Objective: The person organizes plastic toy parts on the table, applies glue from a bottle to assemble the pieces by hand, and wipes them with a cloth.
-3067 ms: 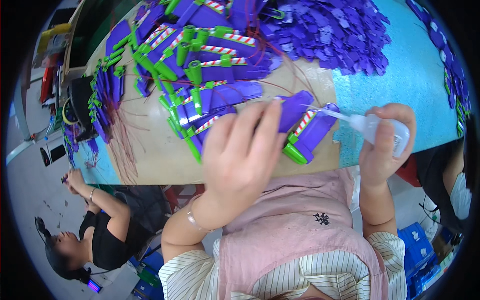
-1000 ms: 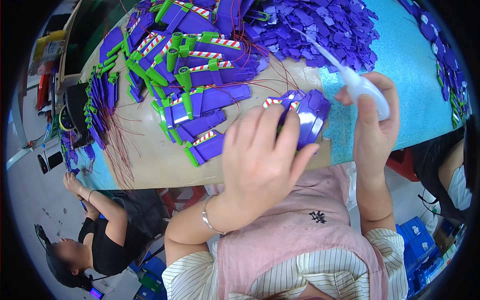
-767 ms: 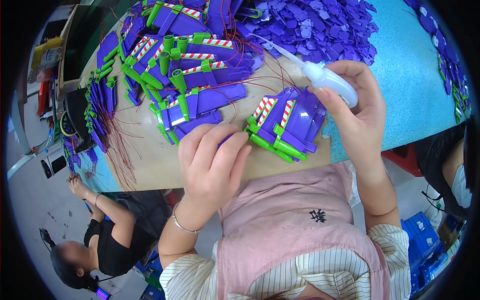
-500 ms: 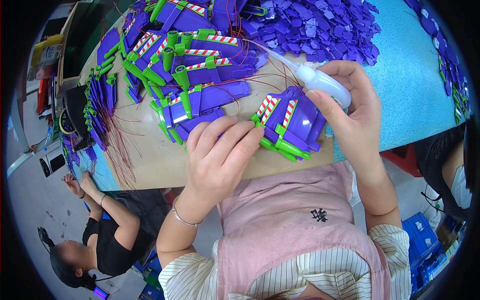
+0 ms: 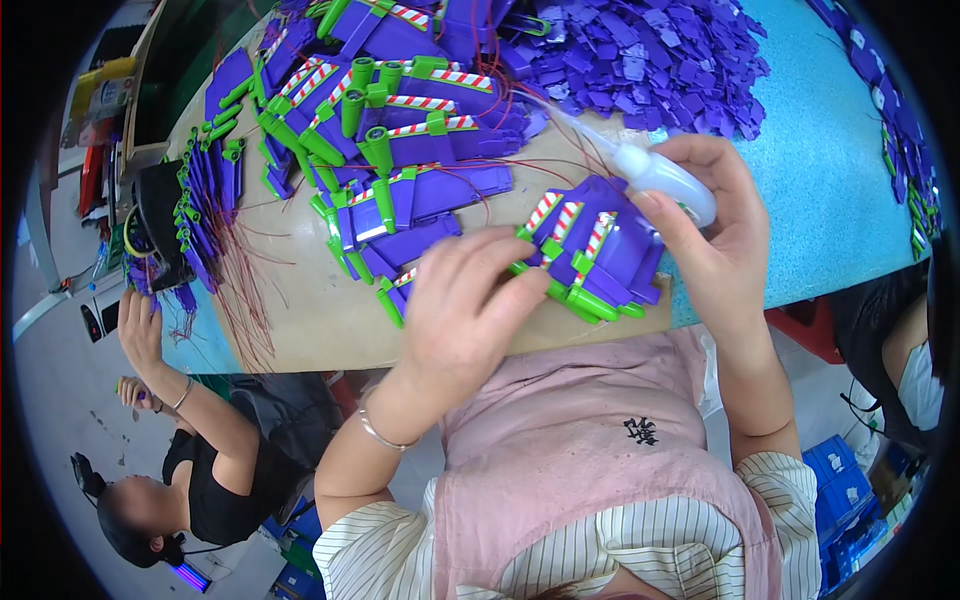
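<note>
My right hand (image 5: 722, 215) is wrapped round a translucent white squeeze bottle (image 5: 675, 187). Its thin nozzle slants up and left toward red wires. Below the bottle lies a small fanned set of purple wing-shaped plastic parts (image 5: 627, 237) with green edges and red-and-white striped strips. At the left end of this set, my left hand (image 5: 465, 300) has thumb and forefinger closed about the green end of a purple-and-green wing part (image 5: 517, 267); the fingers partly hide it. Another purple-and-green part (image 5: 390, 300) lies just left of that hand.
Many striped purple-and-green parts (image 5: 430, 150) with red wires are heaped at the far left. Behind the bottle is a pile of small purple plates (image 5: 640, 60). Brown sheeting (image 5: 300, 325) covers part of the blue table (image 5: 810, 170). Another person (image 5: 220, 470) sits at left.
The small set is fanned wider, showing three striped strips. My left hand has shifted right, uncovering a part beside it. The bottle has moved slightly right and nearer. The other person's hands have moved.
</note>
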Available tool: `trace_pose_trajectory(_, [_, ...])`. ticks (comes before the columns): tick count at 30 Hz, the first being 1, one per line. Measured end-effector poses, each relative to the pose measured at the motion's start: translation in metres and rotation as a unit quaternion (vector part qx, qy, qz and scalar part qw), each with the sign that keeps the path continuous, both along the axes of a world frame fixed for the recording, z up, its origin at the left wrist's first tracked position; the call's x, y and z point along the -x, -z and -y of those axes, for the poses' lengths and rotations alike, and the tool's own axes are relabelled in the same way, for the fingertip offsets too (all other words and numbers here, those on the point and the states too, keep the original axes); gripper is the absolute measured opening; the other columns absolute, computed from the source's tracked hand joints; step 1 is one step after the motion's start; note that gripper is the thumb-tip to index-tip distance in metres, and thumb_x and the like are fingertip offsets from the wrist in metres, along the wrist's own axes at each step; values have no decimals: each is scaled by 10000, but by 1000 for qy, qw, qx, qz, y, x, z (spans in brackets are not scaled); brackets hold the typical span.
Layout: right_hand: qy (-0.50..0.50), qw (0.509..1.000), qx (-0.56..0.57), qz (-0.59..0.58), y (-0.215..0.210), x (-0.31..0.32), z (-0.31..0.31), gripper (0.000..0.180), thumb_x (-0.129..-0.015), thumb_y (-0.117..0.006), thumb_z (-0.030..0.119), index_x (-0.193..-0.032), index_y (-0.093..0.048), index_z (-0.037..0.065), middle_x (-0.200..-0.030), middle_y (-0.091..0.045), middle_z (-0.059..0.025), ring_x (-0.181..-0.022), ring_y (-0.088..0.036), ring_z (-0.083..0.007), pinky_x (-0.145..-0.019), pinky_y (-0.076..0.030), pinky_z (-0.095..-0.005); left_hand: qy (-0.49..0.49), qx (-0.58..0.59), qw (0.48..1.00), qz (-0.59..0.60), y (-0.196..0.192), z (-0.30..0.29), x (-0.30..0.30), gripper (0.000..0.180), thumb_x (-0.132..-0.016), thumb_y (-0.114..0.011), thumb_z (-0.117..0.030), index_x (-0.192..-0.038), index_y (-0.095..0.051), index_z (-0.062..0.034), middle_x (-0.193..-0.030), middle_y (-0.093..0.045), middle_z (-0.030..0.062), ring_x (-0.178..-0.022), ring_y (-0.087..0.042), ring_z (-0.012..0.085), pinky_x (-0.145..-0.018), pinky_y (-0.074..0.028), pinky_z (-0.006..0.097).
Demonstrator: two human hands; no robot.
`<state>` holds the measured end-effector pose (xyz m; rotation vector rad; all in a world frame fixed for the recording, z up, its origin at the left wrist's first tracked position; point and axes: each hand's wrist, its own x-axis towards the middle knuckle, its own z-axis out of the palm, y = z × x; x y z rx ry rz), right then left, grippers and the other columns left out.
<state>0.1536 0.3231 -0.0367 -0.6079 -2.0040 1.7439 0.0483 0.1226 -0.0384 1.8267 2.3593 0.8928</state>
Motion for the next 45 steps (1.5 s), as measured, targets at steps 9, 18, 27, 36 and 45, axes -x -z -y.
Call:
trace_pose_trajectory(9, [48,998,-27,-18,7,-25,-17,261,-845,-699,8,-1069,-566,-8,-981,-612,-47,-879,-589,-87,-777,-468,-216,-60,-36,996,62,-3,1,-38,277,-702,-727,-7,-967,-651,-25,-1048,-618,155,-982,-612,348,-814,-498,427])
trace_pose_trajectory(18, [70,994,20,-81,6,-38,-24,390,-903,-670,247,-1114,-500,-34,-839,-541,-74,-719,-533,-143,-677,-426,-270,-210,218,950,-69,-33,47,-13,423,-711,-671,-28,-1117,-554,3,-1054,-592,169,-922,-554,345,-829,-451,421])
trace_pose_trajectory(27, [76,990,83,-89,9,-43,-21,258,-855,-729,231,-941,-591,31,-857,-562,5,-720,-502,-38,-617,-399,-191,-178,63,982,5,-22,-9,-24,480,-720,-756,-117,-1158,-573,-49,-974,-543,123,-764,-586,290,-639,-486,386])
trace_pose_trajectory(36, [41,997,8,-62,-5,-38,-10,180,-807,-730,39,-928,-598,18,-855,-614,-26,-730,-548,-54,-629,-429,-193,-165,65,984,20,-22,-13,-17,501,-703,-766,-75,-1179,-610,-48,-964,-552,121,-819,-574,287,-686,-480,378])
trace_pose_trajectory(45, [-31,996,-73,-41,-13,-33,-9,200,-783,-748,17,-927,-611,-7,-849,-638,-53,-735,-585,-77,-637,-457,-207,-158,66,985,13,-24,-14,-16,502,-704,-768,-75,-1181,-611,-47,-953,-550,120,-797,-565,286,-674,-471,380])
